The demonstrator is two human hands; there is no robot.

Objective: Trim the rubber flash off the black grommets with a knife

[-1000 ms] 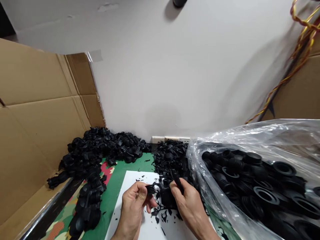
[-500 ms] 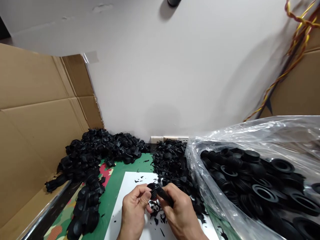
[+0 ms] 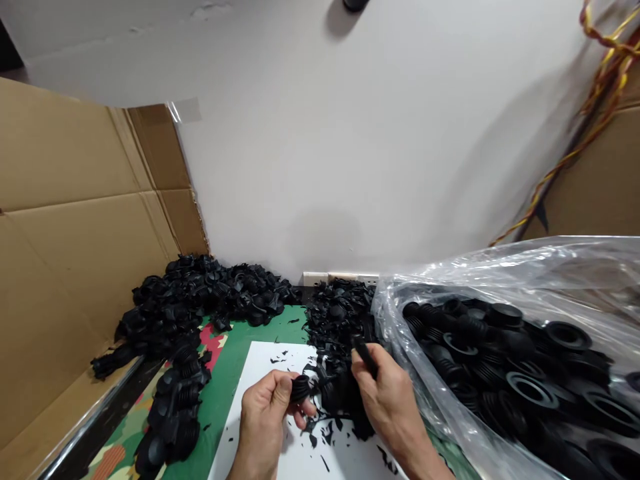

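Note:
My left hand (image 3: 267, 407) pinches a ribbed black rubber bellows (image 3: 301, 389) between thumb and fingers, above a white sheet (image 3: 250, 393). To the right, my right hand (image 3: 385, 393) is wrapped round a slim black stick-like tool (image 3: 366, 357), its end pointing up and left; its exact kind does not show. The two hands are apart, and black scraps (image 3: 325, 433) are scattered on the sheet between and below them. Just beyond my right hand lies a heap of black rubber offcuts (image 3: 343, 313).
Ribbed black parts pile up (image 3: 200, 293) at the back left, with a row of them (image 3: 173, 413) nearer. A clear plastic bag (image 3: 425, 393) of larger black bellows (image 3: 500, 360) stands on the right. Cardboard (image 3: 75, 220) walls the left side; sockets (image 3: 316, 279) sit against the wall.
My right hand has moved away to the right from the bellows with the black tool. My left hand stays nearly in place, still holding the bellows.

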